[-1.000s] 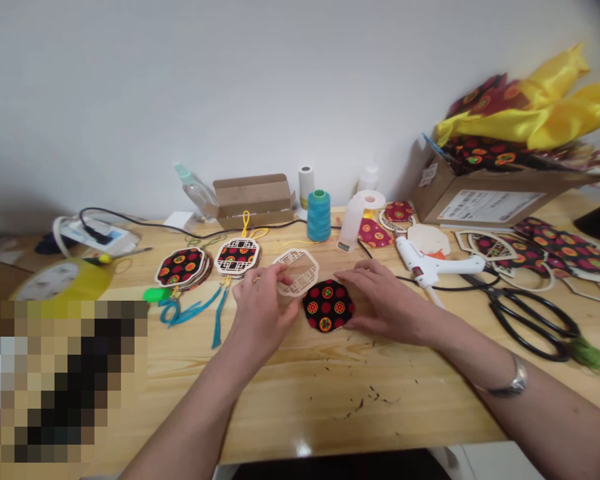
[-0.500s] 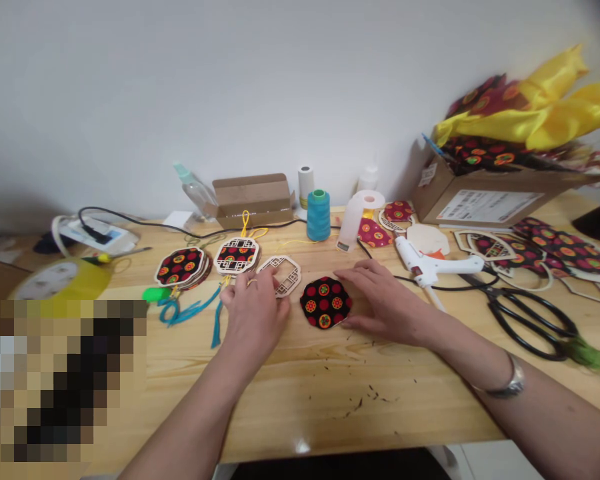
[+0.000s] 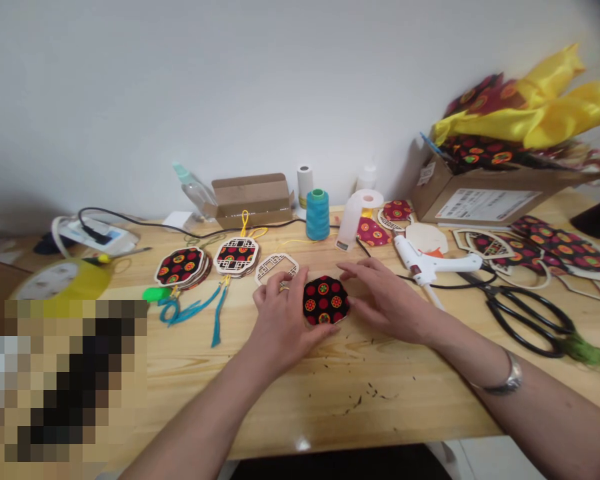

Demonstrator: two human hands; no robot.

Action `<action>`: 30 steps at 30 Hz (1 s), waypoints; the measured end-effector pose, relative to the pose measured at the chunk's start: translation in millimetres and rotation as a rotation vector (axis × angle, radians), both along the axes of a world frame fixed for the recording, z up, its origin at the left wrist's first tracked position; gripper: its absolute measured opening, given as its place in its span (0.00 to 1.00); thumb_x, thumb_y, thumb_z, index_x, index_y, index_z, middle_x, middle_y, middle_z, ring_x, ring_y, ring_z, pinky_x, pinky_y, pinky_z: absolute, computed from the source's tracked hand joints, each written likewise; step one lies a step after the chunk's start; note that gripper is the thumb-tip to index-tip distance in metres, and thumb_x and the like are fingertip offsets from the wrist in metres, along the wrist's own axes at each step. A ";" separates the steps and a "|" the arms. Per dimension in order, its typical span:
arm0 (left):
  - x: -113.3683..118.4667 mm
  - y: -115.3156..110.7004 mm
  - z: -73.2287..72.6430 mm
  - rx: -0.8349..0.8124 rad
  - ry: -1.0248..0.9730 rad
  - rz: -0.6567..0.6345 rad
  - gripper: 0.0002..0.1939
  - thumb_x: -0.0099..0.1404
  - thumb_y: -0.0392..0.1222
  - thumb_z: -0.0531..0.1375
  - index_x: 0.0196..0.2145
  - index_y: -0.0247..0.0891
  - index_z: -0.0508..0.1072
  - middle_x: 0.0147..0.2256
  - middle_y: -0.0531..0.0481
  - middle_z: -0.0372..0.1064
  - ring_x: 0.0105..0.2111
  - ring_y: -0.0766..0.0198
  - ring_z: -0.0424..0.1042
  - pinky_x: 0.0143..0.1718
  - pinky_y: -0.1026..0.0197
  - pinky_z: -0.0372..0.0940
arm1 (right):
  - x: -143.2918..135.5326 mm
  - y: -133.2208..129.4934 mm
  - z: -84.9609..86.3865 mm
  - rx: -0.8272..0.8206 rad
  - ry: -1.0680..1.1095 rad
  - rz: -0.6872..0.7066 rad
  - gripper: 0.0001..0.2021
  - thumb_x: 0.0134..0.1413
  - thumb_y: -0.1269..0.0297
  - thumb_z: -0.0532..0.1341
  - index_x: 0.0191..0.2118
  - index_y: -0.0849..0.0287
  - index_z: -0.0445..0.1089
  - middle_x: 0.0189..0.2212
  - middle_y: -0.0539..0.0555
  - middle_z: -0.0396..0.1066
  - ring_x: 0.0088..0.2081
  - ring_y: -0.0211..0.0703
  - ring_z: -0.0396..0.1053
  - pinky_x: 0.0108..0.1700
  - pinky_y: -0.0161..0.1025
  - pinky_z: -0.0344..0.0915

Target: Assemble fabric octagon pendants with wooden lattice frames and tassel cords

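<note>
A scalloped disc [image 3: 326, 300] covered in black fabric with red and flower motifs lies between my hands on the table. My left hand [image 3: 284, 327] curls round its left side, with the thumb along the lower edge. The fingers of my right hand [image 3: 383, 300] grip the right edge. Just beyond my left fingers lies a wooden lattice frame [image 3: 286, 260], partly covered by them. Farther left are a latticed fabric pendant [image 3: 237, 257] with a yellow loop and blue tassel, and a stack of fabric-faced pendants [image 3: 181, 265].
A white glue gun [image 3: 425, 262] and black-handled scissors [image 3: 527, 320] lie to the right. Behind stand a blue thread cone [image 3: 318, 217] and a small cardboard box [image 3: 253, 200]. A carton [image 3: 485, 200] of fabric fills the back right; yellow tape [image 3: 60, 280] sits left.
My left hand has moved right from the lattice frame to the fabric-covered disc, leaving the frame on the table. My right hand stays at the disc's right edge.
</note>
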State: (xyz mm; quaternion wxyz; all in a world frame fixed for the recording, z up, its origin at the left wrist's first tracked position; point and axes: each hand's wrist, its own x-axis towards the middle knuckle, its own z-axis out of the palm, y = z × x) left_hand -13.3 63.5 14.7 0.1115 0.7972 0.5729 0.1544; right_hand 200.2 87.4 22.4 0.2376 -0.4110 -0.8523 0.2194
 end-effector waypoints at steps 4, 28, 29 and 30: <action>5.0 0.6 -1.5 -0.005 -0.005 -0.014 0.47 0.50 0.58 0.65 0.60 0.34 0.52 0.49 0.36 0.69 0.54 0.42 0.53 0.50 0.41 0.48 | -0.8 1.1 -0.8 0.004 0.021 -0.070 0.27 0.50 0.78 0.52 0.58 0.62 0.58 0.44 0.61 0.69 0.47 0.49 0.63 0.50 0.51 0.65; 6.2 -0.4 -2.5 -0.027 -0.040 0.000 0.50 0.50 0.56 0.65 0.62 0.37 0.47 0.51 0.39 0.68 0.54 0.43 0.54 0.50 0.43 0.47 | 0.8 1.2 -8.9 -0.017 0.057 -0.135 0.23 0.54 0.76 0.51 0.57 0.62 0.59 0.41 0.60 0.71 0.43 0.46 0.68 0.48 0.48 0.67; 6.4 -0.5 -2.4 -0.030 -0.043 0.000 0.50 0.50 0.56 0.65 0.63 0.37 0.46 0.50 0.40 0.68 0.54 0.43 0.54 0.50 0.43 0.47 | 0.6 1.2 -9.4 -0.018 0.056 -0.134 0.23 0.54 0.76 0.51 0.57 0.62 0.59 0.41 0.60 0.71 0.43 0.46 0.68 0.48 0.48 0.67; 6.6 -0.7 -2.2 -0.032 -0.047 0.001 0.50 0.50 0.55 0.65 0.63 0.37 0.46 0.50 0.40 0.68 0.54 0.43 0.54 0.50 0.43 0.47 | 0.1 1.3 -10.0 -0.018 0.056 -0.134 0.23 0.54 0.76 0.51 0.57 0.62 0.59 0.41 0.60 0.71 0.43 0.46 0.68 0.48 0.48 0.67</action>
